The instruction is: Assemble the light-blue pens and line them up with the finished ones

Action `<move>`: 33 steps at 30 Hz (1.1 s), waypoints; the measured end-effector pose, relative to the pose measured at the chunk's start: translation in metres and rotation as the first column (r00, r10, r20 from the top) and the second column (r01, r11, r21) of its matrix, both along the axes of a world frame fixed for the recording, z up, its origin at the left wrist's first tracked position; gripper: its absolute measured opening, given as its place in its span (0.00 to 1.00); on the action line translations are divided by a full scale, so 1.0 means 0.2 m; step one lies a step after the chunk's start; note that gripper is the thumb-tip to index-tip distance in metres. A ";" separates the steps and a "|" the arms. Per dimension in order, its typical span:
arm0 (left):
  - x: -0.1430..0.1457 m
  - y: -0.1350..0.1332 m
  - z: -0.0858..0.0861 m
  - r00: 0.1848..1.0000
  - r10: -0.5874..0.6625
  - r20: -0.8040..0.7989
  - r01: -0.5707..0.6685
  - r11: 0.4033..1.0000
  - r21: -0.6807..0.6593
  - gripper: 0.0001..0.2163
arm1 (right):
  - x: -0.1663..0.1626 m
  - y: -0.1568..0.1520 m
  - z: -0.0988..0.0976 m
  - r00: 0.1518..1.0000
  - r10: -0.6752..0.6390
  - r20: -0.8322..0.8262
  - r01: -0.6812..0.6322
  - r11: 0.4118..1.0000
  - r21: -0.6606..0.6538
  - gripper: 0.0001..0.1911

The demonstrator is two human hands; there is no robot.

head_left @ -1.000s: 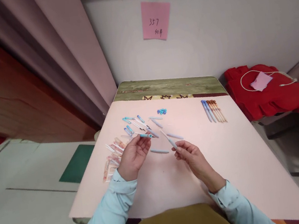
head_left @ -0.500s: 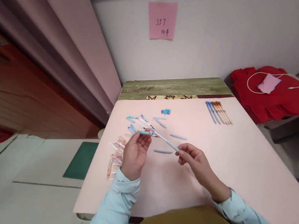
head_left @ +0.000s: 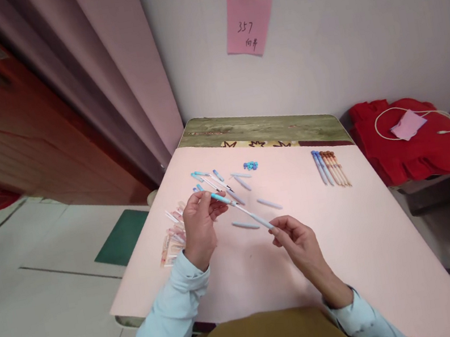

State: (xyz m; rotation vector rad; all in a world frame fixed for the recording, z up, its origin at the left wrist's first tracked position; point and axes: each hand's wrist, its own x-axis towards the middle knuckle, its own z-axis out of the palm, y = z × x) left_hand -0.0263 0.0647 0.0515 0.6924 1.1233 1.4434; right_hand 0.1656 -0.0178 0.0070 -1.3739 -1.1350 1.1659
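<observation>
Pink sheeting [head_left: 363, 249] covers the table [head_left: 260, 121] in front of me, leaving a green wood-patterned strip bare along its far edge, below the pale wall [head_left: 337, 40]. Above the middle of the table, a little to its left, I have the parts of one pen in the air: my left hand [head_left: 199, 227] pinches the bright blue pen section [head_left: 222, 198] between thumb and fingers, and my right hand [head_left: 299, 239] grips the pale blue barrel [head_left: 262, 221] near its end, with a white refill [head_left: 244, 209] running from it toward the blue piece. I judge this to be the joining step, the refill being brought to the mouth of the blue section; the two look in contact, but I cannot tell whether the tip is inside. From here the next move calls for keeping both parts on one line, then a gentle push and perhaps a twist, so that the thin refill doesn't bend. Around my hands lie loose pale barrels [head_left: 269, 203], with dark-tipped refills [head_left: 211, 184] beyond. Close to the far edge sits a small heap of blue pieces [head_left: 250, 165]. Reddish printed parts [head_left: 172, 244] spread by the left edge, partly behind my left hand. Toward the far right corner, blue pens [head_left: 322, 168] and brown-topped pens [head_left: 336, 168] lie in a neat row. Past the right edge is a red cloth [head_left: 430, 157].
</observation>
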 end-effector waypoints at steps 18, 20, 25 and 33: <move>0.07 -0.07 -0.07 0.990 0.052 0.128 -0.034 0.990 -0.137 0.10 | -0.01 0.03 0.14 0.822 -0.245 0.513 -0.030 0.882 0.470 0.04; 0.08 -0.07 -0.05 0.996 0.031 0.088 -0.022 0.995 -0.101 0.11 | -0.02 0.02 0.14 0.825 -0.244 0.510 -0.026 0.885 0.466 0.03; 0.12 -0.10 -0.02 0.998 0.001 0.066 0.004 0.997 -0.077 0.11 | -0.02 0.03 0.13 0.829 -0.230 0.509 -0.032 0.890 0.455 0.04; 0.15 -0.09 -0.05 0.994 -0.004 0.110 0.014 0.996 -0.089 0.13 | -0.03 0.01 0.10 0.832 -0.197 0.519 -0.043 0.909 0.414 0.06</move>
